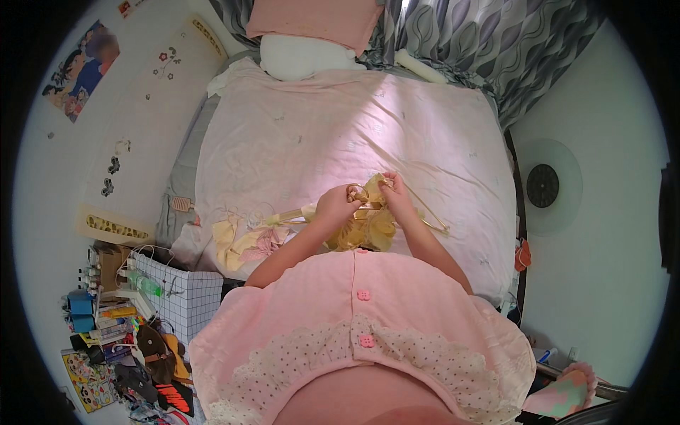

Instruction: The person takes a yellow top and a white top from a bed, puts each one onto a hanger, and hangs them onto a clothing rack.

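Note:
Before me on the bed, my left hand (338, 204) pinches a thin gold metal loop (357, 192). My right hand (396, 194) grips the upper edge of a sheer yellow piece (376, 187), close beside the left fingers. Both are held above a gold metal frame (431, 215) of thin rods, which may be a clothes hanger. Yellow petal-like ornaments (372, 232) hang or lie beneath my hands. To the left rest pale yellow fabric (226, 239) and a pink bow (270, 241). My fingers partly hide where the pieces join.
A pink bedsheet (425, 138) spreads around the work. Pillows (305, 57) lie at the far end. A pink hairbrush (183, 204) is on the left bed edge. On the gridded cloth (199, 297) stand a green bottle (144, 283) and scissors (172, 286); piled goods (154, 345) are nearby.

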The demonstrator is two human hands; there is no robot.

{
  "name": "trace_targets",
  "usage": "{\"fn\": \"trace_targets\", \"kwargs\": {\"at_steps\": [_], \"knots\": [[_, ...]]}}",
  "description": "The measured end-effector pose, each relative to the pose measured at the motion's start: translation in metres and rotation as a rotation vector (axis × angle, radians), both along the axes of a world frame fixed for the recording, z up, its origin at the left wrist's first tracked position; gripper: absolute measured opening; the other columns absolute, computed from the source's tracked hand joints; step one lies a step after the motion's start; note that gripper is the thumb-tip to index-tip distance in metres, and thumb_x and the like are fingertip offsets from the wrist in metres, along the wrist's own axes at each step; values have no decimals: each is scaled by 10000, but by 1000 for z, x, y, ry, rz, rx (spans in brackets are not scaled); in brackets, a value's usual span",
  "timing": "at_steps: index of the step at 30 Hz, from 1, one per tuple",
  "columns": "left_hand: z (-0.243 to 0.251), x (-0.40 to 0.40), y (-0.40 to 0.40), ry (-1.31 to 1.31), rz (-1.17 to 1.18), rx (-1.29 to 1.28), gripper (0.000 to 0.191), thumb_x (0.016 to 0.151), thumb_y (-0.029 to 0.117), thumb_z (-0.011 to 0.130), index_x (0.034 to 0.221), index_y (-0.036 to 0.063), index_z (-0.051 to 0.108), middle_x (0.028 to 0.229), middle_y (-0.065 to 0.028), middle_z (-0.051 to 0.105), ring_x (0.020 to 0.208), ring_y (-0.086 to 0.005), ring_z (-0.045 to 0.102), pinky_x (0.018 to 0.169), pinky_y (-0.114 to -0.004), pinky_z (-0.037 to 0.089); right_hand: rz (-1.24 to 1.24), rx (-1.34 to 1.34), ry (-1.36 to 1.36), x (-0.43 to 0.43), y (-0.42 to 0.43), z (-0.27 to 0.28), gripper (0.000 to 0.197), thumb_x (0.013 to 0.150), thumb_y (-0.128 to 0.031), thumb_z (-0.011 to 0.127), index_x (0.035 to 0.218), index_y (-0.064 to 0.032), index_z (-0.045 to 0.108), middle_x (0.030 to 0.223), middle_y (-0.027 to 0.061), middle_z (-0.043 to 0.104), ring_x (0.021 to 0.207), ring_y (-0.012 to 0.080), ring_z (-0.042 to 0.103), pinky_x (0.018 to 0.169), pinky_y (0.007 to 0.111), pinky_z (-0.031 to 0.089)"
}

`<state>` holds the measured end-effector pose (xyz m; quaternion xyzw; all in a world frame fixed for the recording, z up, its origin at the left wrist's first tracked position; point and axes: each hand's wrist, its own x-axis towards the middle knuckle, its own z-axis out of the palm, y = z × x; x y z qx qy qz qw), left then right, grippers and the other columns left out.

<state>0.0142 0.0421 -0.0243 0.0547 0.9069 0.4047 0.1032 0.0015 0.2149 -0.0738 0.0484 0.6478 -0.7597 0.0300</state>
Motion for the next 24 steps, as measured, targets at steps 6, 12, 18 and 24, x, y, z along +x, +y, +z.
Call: {"fn": "trace_targets", "kwargs": {"at_steps": [6,12,18,24], "knots": [[-18,-1,-3,14,47,161,217,689,211,659,856,73,649,730,-81,639,647,-205,598,598,-318,453,59,-210,-57,-5,10,-1,242,854,-185,598,1038,-37,547,834,14,590,720,74,545,625,220,437],[-17,-5,-12,-86,-69,202,206,689,223,676,860,109,662,743,-59,644,653,-217,597,619,-315,460,43,-145,-26,2,11,2,252,830,-188,633,1010,-25,567,846,14,606,769,80,554,660,218,442],[-10,2,-14,153,-124,254,139,679,58,661,815,46,636,769,-58,631,673,-180,605,597,-290,461,53,65,56,13,3,33,190,804,-176,655,884,-8,616,835,19,593,745,108,547,663,243,433],[-4,1,-16,579,-322,320,143,632,12,675,761,66,639,823,-48,608,685,-219,602,592,-303,470,191,450,302,11,6,55,204,741,-128,677,844,33,607,798,84,547,747,191,534,666,283,419]]}}
